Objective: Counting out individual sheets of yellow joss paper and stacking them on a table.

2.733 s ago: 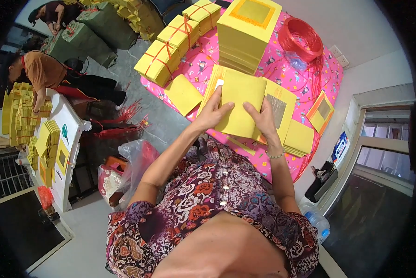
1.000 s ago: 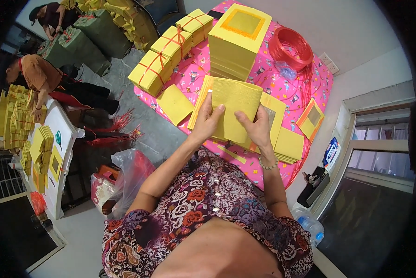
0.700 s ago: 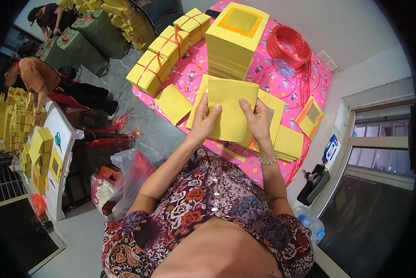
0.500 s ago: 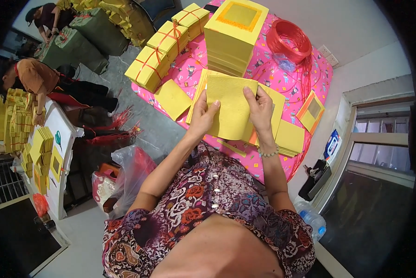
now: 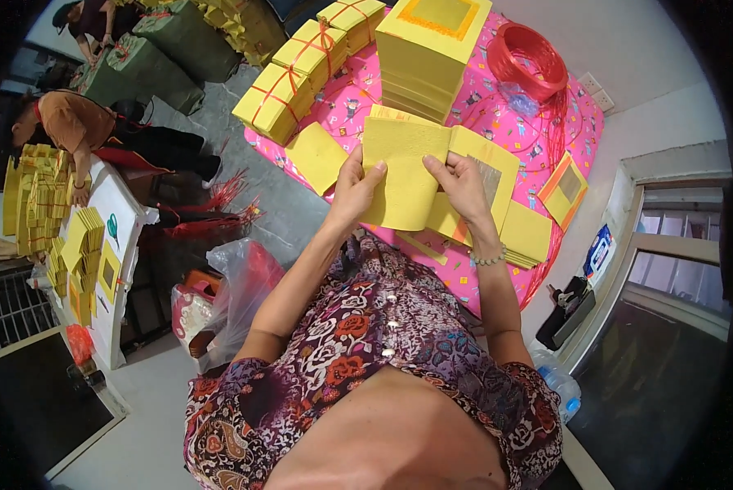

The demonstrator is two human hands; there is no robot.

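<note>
My left hand [image 5: 355,189] is closed on the left side of a stack of yellow paper sheets [image 5: 402,175], its thumb on the front. The sheets stand tilted up and curve at the right edge. My right hand [image 5: 466,189] pinches that right side with the thumb in front; its other fingers are partly hidden. Beneath and behind the right hand lie more yellow sheets, one bearing a silvery square [image 5: 489,173]. To the right sits a small pile of yellow paper [image 5: 526,233]; a loose yellow sheet [image 5: 316,155] rests left of my left hand.
On the pink patterned tablecloth [image 5: 466,284] stand a tall yellow paper stack [image 5: 423,53], bundles tied with red string [image 5: 276,98] and a red string coil [image 5: 505,61]. Leftward, a person in a brown shirt [image 5: 66,121] leans over a white table [image 5: 129,192]. Another person [image 5: 93,24] works behind.
The view has shifted, so the surroundings sit farther right. The held sheets bend more at the right edge, and the silvery square beside my right hand is now exposed.
</note>
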